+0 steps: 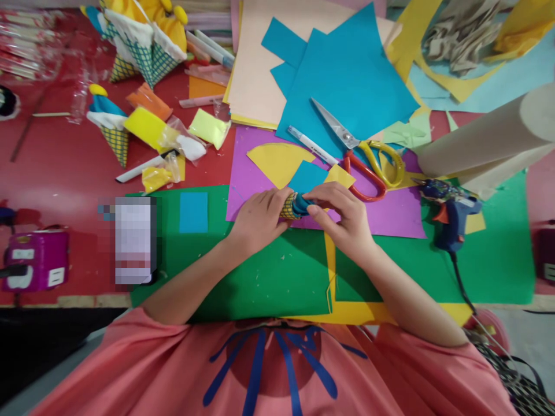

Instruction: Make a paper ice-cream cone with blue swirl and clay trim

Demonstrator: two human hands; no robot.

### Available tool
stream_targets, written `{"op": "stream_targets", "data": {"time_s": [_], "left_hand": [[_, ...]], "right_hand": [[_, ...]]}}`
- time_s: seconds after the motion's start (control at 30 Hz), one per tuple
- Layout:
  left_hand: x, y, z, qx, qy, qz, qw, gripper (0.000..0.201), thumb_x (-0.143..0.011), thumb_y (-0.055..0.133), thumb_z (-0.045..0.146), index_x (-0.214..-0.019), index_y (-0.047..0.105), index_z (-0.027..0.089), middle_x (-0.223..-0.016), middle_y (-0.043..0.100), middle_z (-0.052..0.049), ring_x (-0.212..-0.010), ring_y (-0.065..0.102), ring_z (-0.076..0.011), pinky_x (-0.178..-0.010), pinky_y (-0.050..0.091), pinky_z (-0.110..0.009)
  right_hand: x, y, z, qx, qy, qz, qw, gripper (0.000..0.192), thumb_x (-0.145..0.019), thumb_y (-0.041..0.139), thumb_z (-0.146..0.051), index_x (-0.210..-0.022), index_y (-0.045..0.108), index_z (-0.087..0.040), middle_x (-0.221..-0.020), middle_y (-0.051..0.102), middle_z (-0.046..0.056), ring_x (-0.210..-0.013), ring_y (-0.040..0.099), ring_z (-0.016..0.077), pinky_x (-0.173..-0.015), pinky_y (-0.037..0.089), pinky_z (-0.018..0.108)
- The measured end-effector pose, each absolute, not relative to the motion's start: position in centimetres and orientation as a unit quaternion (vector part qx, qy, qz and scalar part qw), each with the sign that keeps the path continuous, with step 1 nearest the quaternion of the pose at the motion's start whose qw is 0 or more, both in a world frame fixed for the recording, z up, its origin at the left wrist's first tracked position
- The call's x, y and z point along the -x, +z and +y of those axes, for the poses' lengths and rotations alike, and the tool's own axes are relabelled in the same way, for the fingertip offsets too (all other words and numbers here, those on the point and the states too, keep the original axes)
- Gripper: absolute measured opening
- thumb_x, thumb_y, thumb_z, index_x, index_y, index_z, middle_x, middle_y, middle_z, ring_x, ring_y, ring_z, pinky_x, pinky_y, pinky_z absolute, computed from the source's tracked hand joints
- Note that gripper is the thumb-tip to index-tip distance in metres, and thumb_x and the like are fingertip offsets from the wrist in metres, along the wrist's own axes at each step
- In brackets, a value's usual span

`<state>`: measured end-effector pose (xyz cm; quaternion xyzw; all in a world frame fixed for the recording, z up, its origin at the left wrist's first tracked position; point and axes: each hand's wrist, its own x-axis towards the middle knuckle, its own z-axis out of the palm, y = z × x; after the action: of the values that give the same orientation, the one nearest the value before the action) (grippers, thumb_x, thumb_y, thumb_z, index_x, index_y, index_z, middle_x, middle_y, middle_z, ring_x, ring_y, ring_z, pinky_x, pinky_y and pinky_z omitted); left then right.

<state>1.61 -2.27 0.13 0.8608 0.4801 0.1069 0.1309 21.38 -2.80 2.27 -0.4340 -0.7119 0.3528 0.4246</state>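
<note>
Purple paper (385, 218) lies below the checked piece (287, 208); the left hand (259, 217) grips its patterned body, the right hand (344, 215) pinches its blue top (300, 204). Probably light, crushable: best held gently by the body.

At the centre, the cone (287, 207) has a matt, clay-like blue top. Right of it, the scissors (348, 139) pair smooth, shiny metal blades with 2 glossy plastic handles. Upper centre, the blue sheet (347, 75) looks smooth, matt and paper-like. Far left, the red tabletop (65, 150) is glossy. Lower frame: soft, matt shirt cloth (277, 370). Right: hard plastic glue gun (453, 222).
</note>
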Motion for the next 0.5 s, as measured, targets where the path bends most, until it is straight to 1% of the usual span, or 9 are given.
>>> {"op": "stream_targets", "data": {"time_s": [0.1, 0.2, 0.37, 0.5], "left_hand": [[-1.84, 0.43, -2.28, -0.861, 0.083, 0.489, 0.115, 0.046, -0.082, 0.061, 0.019, -0.125, 0.046, 0.013, -0.111, 0.065, -0.015, -0.098, 0.064, -0.0297, -0.081, 0.050, -0.042], [-1.92, 0.55, -2.32, -0.862, 0.084, 0.489, 0.107, 0.046, -0.082, 0.059, 0.017, -0.126, 0.046, 0.012, -0.111, 0.065, -0.015, -0.099, 0.064, -0.0300, -0.082, 0.049, -0.042], [-1.99, 0.44, -2.37, -0.860, 0.087, 0.490, 0.113, 0.044, -0.083, 0.053, 0.012, -0.126, 0.047, 0.014, -0.112, 0.064, -0.015, -0.102, 0.063, -0.0302, -0.083, 0.049, -0.043], [-2.08, 0.52, -2.42, -0.857, 0.083, 0.496, 0.111, 0.045, -0.082, 0.055, 0.013, -0.127, 0.046, 0.013, -0.114, 0.064, -0.016, -0.102, 0.062, -0.0301, -0.084, 0.048, -0.043]], "right_hand": [[-20.90, 2.27, -2.83, 0.470, 0.426, -0.652, 0.416, 0.011, -0.088, 0.064, -0.029, -0.094, 0.064, -0.019, -0.092, 0.066, 0.004, -0.082, 0.065, 0.0133, -0.069, 0.058, 0.026], [-20.57, 2.20, -2.79, 0.486, 0.475, -0.603, 0.417, 0.015, -0.084, 0.067, -0.031, -0.091, 0.061, -0.018, -0.090, 0.065, 0.003, -0.082, 0.066, 0.0131, -0.069, 0.058, 0.026], [-20.45, 2.17, -2.70, 0.491, 0.495, -0.579, 0.422, 0.017, -0.082, 0.069, -0.032, -0.087, 0.060, -0.018, -0.086, 0.065, 0.002, -0.080, 0.065, 0.0124, -0.071, 0.057, 0.026], [-20.45, 2.14, -2.66, 0.490, 0.505, -0.570, 0.424, 0.018, -0.080, 0.070, -0.030, -0.087, 0.060, -0.018, -0.086, 0.063, 0.001, -0.078, 0.065, 0.0116, -0.071, 0.057, 0.025]]}}
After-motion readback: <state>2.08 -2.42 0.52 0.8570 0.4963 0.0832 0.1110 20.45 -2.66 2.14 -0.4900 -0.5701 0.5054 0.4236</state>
